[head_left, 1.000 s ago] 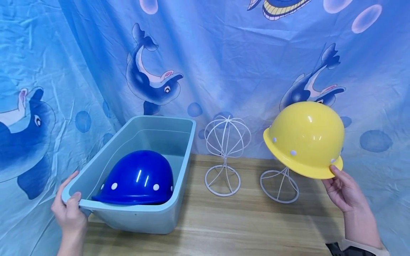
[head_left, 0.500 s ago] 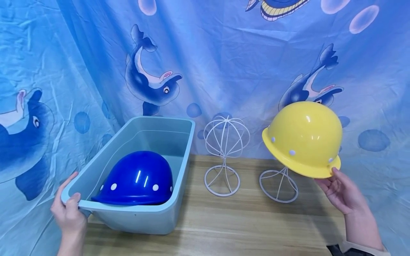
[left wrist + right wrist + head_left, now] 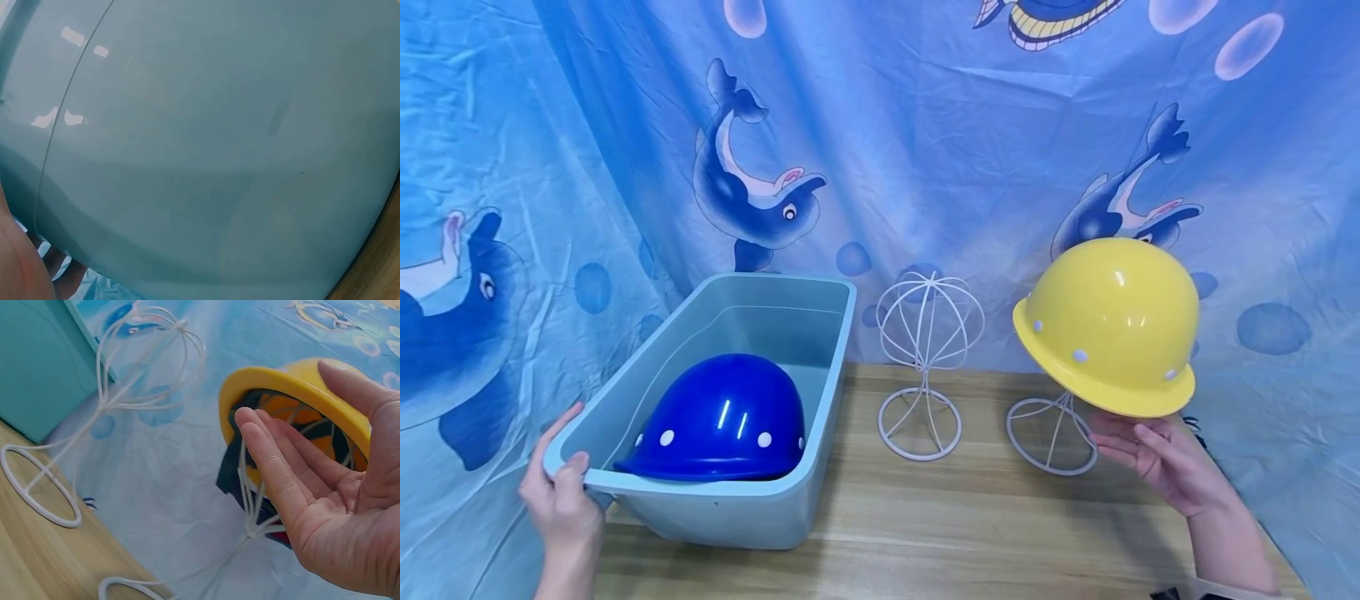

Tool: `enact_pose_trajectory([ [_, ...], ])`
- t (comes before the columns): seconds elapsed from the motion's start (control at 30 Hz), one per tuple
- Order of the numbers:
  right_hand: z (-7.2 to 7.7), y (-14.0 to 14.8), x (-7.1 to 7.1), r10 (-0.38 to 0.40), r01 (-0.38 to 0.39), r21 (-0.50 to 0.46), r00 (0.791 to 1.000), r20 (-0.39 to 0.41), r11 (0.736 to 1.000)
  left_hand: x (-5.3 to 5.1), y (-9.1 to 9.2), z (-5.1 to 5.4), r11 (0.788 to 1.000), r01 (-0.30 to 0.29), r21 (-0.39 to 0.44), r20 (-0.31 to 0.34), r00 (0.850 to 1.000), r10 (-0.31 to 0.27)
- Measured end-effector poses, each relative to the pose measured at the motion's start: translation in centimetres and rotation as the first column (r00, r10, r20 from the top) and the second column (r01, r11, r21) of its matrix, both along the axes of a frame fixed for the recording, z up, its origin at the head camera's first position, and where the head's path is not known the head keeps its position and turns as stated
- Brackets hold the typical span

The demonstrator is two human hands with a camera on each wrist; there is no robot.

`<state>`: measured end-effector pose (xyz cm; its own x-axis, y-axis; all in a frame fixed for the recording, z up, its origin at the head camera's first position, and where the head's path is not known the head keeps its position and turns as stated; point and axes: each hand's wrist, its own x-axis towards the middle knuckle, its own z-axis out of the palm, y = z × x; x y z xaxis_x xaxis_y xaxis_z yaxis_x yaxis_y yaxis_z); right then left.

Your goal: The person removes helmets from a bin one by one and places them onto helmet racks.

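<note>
My left hand grips the near left corner of a light blue plastic tub, thumb inside the rim and fingers outside. A blue hard hat with white studs lies in the tub, dome up. At the right, a yellow hard hat sits slightly tilted on a white wire stand. My right hand is just under its brim, fingers extended and holding nothing. In the right wrist view, dark straps hang inside the yellow hard hat around the wires, and my palm faces up.
A second white wire stand with no hat on it stands between the tub and the yellow hard hat. Everything rests on a wooden table. A blue curtain with printed dolphins hangs behind and at the sides.
My right hand has let go of the yellow hard hat's brim and moved left and slightly down, fingers spreading. The yellow hat stays almost in place. My left hand has not moved.
</note>
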<state>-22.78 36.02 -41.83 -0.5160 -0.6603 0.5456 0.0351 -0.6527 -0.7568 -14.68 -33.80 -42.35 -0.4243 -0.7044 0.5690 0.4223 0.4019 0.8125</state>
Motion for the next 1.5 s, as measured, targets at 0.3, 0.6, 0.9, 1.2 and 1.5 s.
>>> enact_pose_trajectory([
  [0.3,0.1,-3.6,0.8,-0.189,0.195,0.277,0.981,-0.047,0.941,0.3,0.0,0.7,0.988,0.068,0.139,0.044,0.996,-0.075],
  [0.6,-0.9,-9.2,0.9,-0.284,0.284,0.521,0.955,-0.081,0.805,0.3,0.0,1.0,0.956,0.183,0.229,-0.017,0.983,-0.184],
  [0.9,-0.9,-14.7,1.0,-0.324,0.331,0.641,0.937,-0.134,0.692,0.2,0.3,0.7,0.96,0.185,0.21,-0.048,0.983,-0.179],
  [1.2,0.7,-19.4,1.3,-0.307,0.377,0.611,0.926,-0.222,0.696,0.3,0.5,0.7,0.926,0.251,0.283,-0.13,0.966,-0.222],
  [1.5,4.0,-26.5,2.2,-0.259,0.406,0.451,0.899,-0.353,0.795,0.3,0.5,0.6,0.919,0.249,0.305,-0.131,0.967,-0.218],
])
